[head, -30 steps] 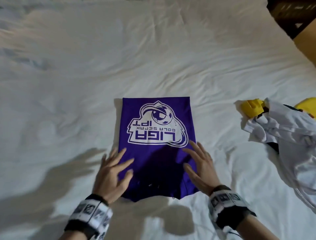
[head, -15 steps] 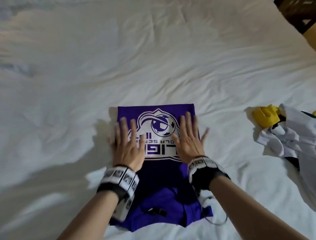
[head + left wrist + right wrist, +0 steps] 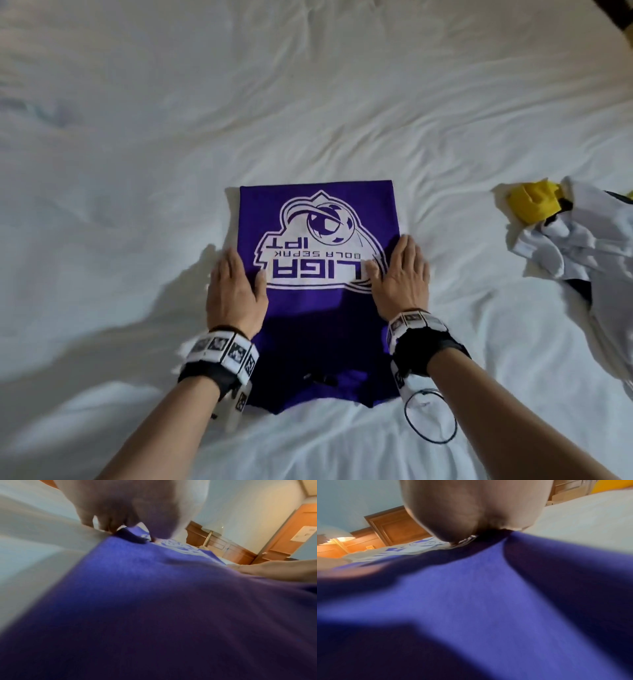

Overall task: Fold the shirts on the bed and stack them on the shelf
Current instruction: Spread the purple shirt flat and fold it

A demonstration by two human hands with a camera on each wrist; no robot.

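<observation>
The purple shirt (image 3: 318,291) lies folded to a narrow panel near the front edge of the bed (image 3: 137,154), its white logo face up. The left hand (image 3: 236,294) lies flat on the shirt's left edge and the right hand (image 3: 400,277) flat on its right edge, both with straight fingers pressing down and clamped on nothing; the 2 hands sit well apart, 1 at each side of the logo.

The step in hand looks like smoothing and squaring the panel before the last cross fold. To do it well, keep both palms level and press evenly so the long edges stay parallel, push any slack off toward the sides, and tuck in the uneven hem at the near end, which bulges out of line.

Only the head view shows the whole outline, and a crumpled white and yellow shirt pile (image 3: 579,246) toward the bed's right edge, waiting its turn. The left wrist view alone shows the fingertips (image 3: 106,527) straddling the shirt's edge, some on the sheet. The right wrist view shows a lit lamp (image 3: 342,539) and wooden furniture (image 3: 397,526) past the bed; no shelf is clearly seen in any view.
</observation>
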